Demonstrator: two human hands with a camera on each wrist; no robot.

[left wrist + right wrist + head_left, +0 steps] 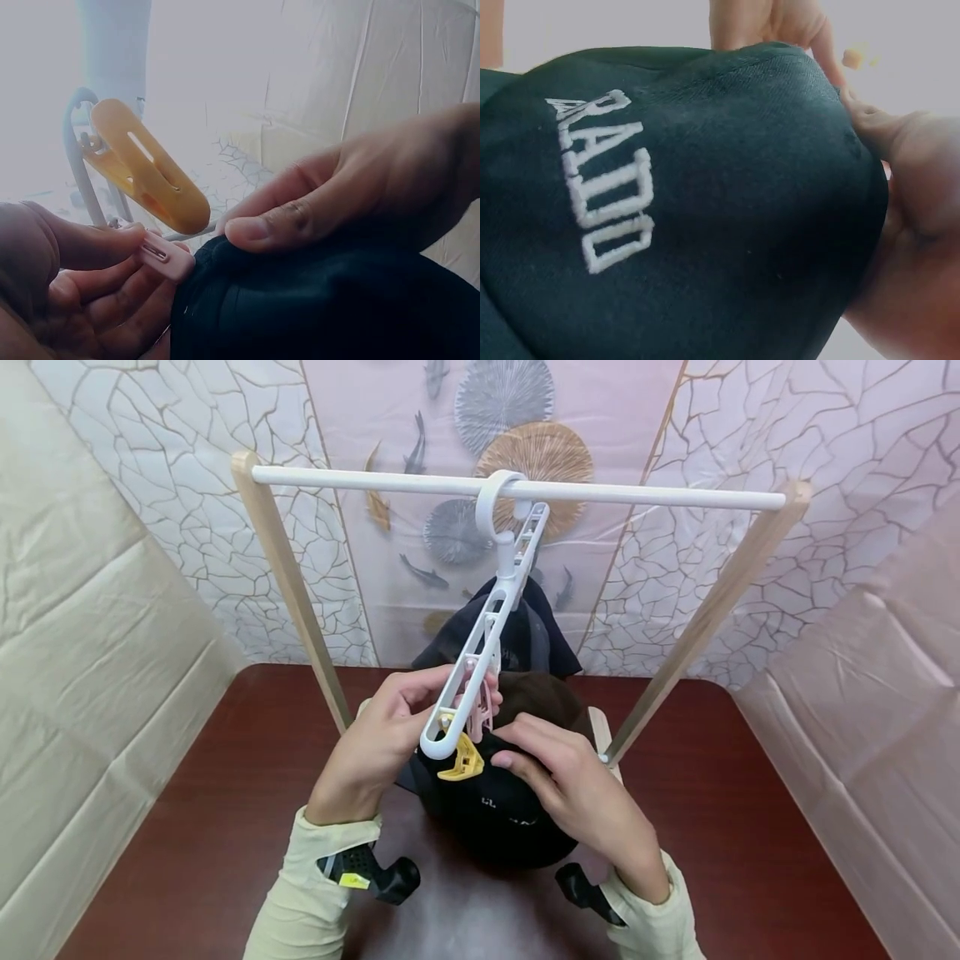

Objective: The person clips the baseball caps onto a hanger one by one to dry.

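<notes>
My left hand (pixel 378 739) pinches a pink clip (pixel 171 261) between thumb and fingers, under the near end of a white clip hanger (pixel 507 558). The tip of the clip meets the edge of a black cap (pixel 487 843). That edge is pinched by my right hand (pixel 581 781), thumb on the near side. White embroidered letters run across the cap (pixel 727 195), which fills most of the right wrist view. A yellow clip (pixel 154 176) dangles from the hanger's near end, just above the pink one.
The hanger hooks over a white rod (pixel 360 481) between wooden posts (pixel 288 577). Behind the black cap are a dark brown cap (pixel 543 697) and a dark navy one (pixel 453 631). All stand over a red-brown table (pixel 195 810), with fabric walls around.
</notes>
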